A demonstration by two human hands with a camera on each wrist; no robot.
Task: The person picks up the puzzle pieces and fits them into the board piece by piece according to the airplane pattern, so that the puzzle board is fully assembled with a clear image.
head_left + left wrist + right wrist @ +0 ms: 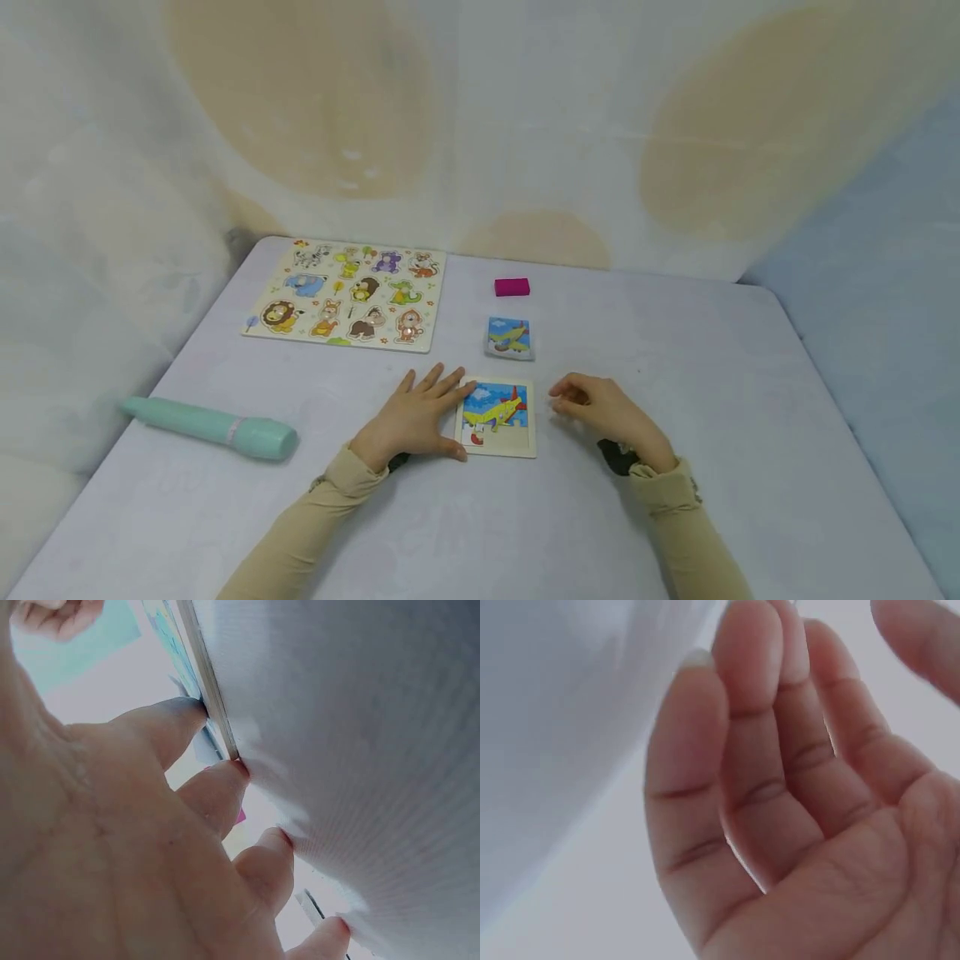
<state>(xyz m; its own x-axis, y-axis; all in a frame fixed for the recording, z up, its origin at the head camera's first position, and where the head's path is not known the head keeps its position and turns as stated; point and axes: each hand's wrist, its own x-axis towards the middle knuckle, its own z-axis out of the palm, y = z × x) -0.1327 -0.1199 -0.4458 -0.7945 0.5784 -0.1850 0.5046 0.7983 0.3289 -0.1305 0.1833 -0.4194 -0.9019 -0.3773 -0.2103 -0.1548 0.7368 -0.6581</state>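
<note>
A small square jigsaw puzzle (513, 443) with a yellow airplane picture lies in its pale wooden tray on the table. Pieces fill its upper part, and bare wood shows along the lower right. My left hand (416, 417) is spread flat at the tray's left side, index finger over the upper left corner and thumb by the lower left one. In the left wrist view, fingertips (196, 711) touch the tray's edge. To the right of the tray, my right hand (607, 408) hovers with loosely bent fingers. The right wrist view shows nothing between those fingers (686, 742).
Behind the tray lies a small packet (509, 338) with the same airplane picture, and farther back a magenta block (512, 287). An animal puzzle board (367, 343) sits at the back left. A mint-green stick-shaped object (202, 423) with a thick rounded end lies on the left.
</note>
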